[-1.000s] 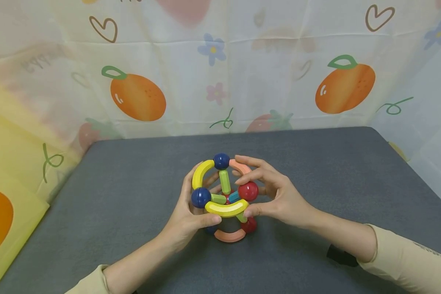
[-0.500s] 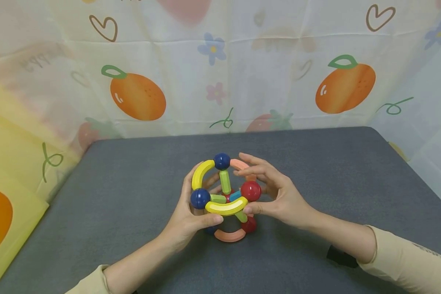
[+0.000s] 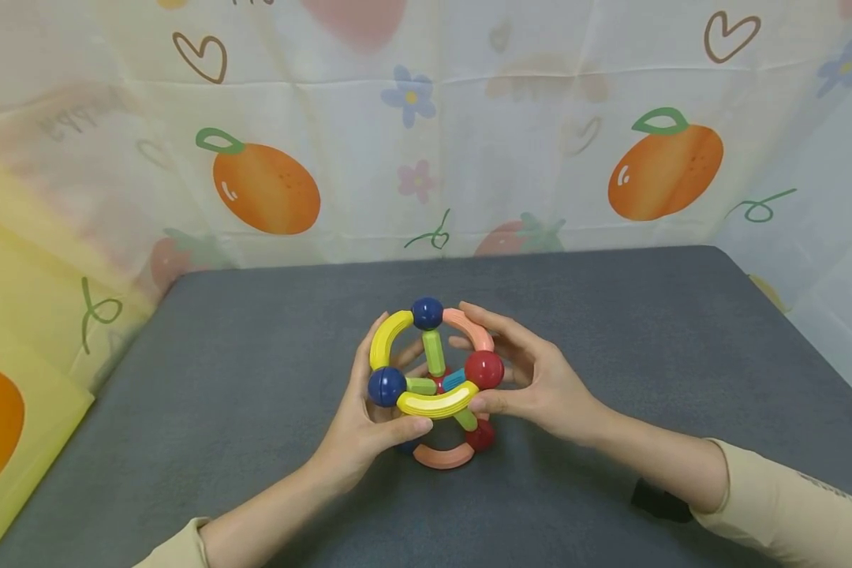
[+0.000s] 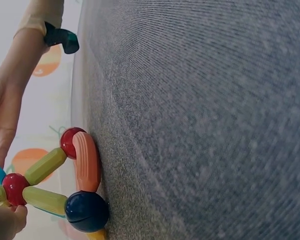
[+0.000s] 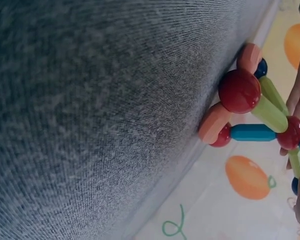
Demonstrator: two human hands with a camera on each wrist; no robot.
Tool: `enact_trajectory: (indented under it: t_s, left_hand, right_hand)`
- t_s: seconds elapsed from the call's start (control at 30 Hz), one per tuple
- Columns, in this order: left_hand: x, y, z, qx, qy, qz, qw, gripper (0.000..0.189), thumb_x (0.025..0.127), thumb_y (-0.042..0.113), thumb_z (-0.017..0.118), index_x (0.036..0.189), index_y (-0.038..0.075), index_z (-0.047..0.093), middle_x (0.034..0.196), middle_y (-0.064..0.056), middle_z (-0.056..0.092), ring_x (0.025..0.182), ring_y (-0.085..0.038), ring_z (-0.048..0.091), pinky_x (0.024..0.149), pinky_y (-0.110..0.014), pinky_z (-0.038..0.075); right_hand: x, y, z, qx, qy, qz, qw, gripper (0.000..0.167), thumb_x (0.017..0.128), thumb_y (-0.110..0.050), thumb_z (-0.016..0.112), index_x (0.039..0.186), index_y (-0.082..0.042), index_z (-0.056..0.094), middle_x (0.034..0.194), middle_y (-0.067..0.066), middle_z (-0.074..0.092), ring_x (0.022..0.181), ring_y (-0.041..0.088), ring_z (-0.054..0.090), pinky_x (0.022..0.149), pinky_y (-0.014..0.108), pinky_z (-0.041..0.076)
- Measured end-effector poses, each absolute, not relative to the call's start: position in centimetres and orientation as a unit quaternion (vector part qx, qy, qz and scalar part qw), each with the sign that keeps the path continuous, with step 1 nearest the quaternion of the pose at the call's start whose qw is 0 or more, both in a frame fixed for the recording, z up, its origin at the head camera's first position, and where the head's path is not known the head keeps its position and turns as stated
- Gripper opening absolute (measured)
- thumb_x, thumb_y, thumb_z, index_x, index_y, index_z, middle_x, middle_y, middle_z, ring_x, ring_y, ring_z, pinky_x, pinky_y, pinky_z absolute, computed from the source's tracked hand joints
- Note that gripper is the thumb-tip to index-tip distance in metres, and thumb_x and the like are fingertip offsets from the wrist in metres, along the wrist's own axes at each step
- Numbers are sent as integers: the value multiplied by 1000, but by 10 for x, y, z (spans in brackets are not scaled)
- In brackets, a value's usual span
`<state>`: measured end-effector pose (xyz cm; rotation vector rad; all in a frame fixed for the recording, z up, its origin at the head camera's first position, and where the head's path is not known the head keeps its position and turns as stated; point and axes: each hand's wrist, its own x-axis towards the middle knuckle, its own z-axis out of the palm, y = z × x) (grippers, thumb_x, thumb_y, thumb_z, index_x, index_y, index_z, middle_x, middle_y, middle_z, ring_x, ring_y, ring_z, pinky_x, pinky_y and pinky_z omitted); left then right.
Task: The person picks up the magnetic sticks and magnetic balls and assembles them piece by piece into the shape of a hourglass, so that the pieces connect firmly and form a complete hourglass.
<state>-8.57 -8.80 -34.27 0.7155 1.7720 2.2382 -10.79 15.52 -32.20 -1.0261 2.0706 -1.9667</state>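
Note:
A magnetic ball-and-rod toy (image 3: 433, 405) stands on the table, held between both hands. Its upper ring joins yellow curved rods and a pink curved rod (image 3: 472, 327) through blue balls and a red ball (image 3: 484, 369). Green and blue straight rods meet at a red centre ball (image 4: 14, 189). The lower ring, with another pink curved rod (image 5: 214, 123), sits at the tabletop. My left hand (image 3: 351, 434) grips the left side, thumb by the front yellow rod. My right hand (image 3: 550, 386) holds the right side, thumb at that rod's end, index finger along the pink rod. Some fingers are hidden behind the toy.
The dark grey table (image 3: 270, 331) extends around the toy on all sides. A printed cloth (image 3: 362, 173) with oranges and hearts hangs behind it. A black strap-like object (image 3: 660, 502) shows under the right forearm.
My right fingers have shifted from over the red ball to the pink rod's outer side, exposing that rod. The red ball sits slightly farther right. My left hand has barely moved.

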Motion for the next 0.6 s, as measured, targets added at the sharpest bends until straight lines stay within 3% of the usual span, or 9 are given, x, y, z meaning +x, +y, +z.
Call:
enact_trajectory:
  t_s: [0.4,0.5,0.6]
  left_hand:
    - [-85,-88,-343,228,603,758,100,107,84,15,79,158,25,1,161,-25,24,146,-46,34,101,-25,52]
    - [-86,-91,-342,234,602,756,101,106,85,16,78,158,25,2,161,-26,21,146,-39,37,102,-23,50]
    - [-87,-100,-341,252,610,746,90,104,86,24,77,158,23,3,161,-24,22,144,-22,44,102,-21,49]
  right_hand:
    - [-110,156,-324,-342,668,-658,64,83,85,-5,76,154,-9,30,158,8,36,134,16,55,102,27,52]
    - [-110,158,-324,-344,670,-655,63,82,86,-10,75,154,-9,29,159,8,35,135,17,54,103,28,52]
    - [-111,162,-324,-344,678,-647,52,75,92,-18,70,154,-10,28,160,7,33,136,14,51,104,29,51]
